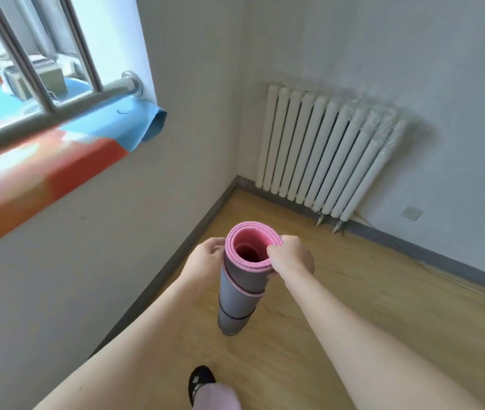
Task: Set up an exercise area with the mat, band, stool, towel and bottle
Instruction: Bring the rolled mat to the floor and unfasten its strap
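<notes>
The right hand (pixel 291 257) pinches the top rim of the rolled yoga mat (pixel 242 279), thumb inside the pink opening, while the left hand (pixel 205 257) closes around its left side. The roll stands upright over the wooden floor (pixel 353 291), near the corner, with the radiator (pixel 330 155) far to the right. To unroll it well, I would first lower it flat, loose edge down, with enough free floor for its length away from the wall.
</notes>
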Motion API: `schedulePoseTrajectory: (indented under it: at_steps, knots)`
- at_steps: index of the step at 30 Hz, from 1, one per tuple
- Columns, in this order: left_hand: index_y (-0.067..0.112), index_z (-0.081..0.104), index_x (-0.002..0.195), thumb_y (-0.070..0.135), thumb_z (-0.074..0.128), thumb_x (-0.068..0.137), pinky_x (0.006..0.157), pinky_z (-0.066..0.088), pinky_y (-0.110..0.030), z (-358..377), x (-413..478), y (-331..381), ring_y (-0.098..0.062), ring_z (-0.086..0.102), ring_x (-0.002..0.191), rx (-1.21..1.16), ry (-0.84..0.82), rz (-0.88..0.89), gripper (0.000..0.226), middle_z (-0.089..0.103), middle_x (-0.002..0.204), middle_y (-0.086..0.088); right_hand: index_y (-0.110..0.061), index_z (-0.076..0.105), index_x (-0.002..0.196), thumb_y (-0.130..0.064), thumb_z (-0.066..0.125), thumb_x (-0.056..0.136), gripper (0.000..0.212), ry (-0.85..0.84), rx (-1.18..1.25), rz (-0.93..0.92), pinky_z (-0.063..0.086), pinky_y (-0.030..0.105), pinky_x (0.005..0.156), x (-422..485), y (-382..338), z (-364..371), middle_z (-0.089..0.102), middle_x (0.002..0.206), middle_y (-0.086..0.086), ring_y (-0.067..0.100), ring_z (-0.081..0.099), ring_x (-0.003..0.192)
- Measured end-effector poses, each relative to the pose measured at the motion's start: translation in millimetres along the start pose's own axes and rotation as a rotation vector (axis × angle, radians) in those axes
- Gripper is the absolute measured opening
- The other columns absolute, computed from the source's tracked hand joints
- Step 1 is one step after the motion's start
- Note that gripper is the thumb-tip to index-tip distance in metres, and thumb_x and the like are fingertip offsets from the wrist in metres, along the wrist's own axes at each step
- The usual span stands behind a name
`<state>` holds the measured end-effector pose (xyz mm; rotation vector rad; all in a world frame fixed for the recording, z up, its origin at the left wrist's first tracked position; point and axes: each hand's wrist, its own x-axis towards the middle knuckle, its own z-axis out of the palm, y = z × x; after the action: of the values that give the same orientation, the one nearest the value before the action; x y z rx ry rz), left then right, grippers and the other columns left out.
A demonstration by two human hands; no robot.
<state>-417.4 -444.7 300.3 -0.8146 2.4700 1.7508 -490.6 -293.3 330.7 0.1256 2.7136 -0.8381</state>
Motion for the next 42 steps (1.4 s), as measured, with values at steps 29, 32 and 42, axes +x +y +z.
schedulePoseTrajectory:
  at_steps: [29,32,42]
  knots:
    - [0.025,0.066,0.112,0.025,0.040,0.099,0.093,0.049,-0.034,105.6,433.7,98.1,-0.012,0.060,0.104,-0.093,0.125,-0.233,0.029,0.068,0.106,0.009,-0.015,0.056,0.083,-0.011,0.045,0.083,0.012,-0.242,0.102,0.097,0.056,0.031,0.053,461.1,-86.8,3.0,0.068,0.075,0.002,0.018,0.069,0.049]
    - [0.023,0.067,0.110,0.026,0.040,0.098,0.091,0.050,-0.034,111.5,460.4,104.8,-0.012,0.062,0.102,-0.141,0.185,-0.245,0.029,0.068,0.103,0.008,-0.016,0.056,0.089,-0.020,0.050,0.086,0.007,-0.278,0.046,0.052,0.052,0.028,0.051,490.9,-98.3,-1.7,0.067,0.074,-0.003,0.016,0.069,0.054]
    - [0.025,0.064,0.096,0.020,0.043,0.098,0.066,0.043,-0.020,133.3,512.1,123.4,-0.010,0.061,0.091,-0.116,0.142,-0.237,0.021,0.066,0.094,0.009,-0.013,0.059,0.121,-0.017,0.058,0.091,0.030,0.142,-0.261,-0.491,0.048,0.035,0.095,513.4,-98.5,-4.5,0.056,0.126,0.011,0.028,0.051,0.118]
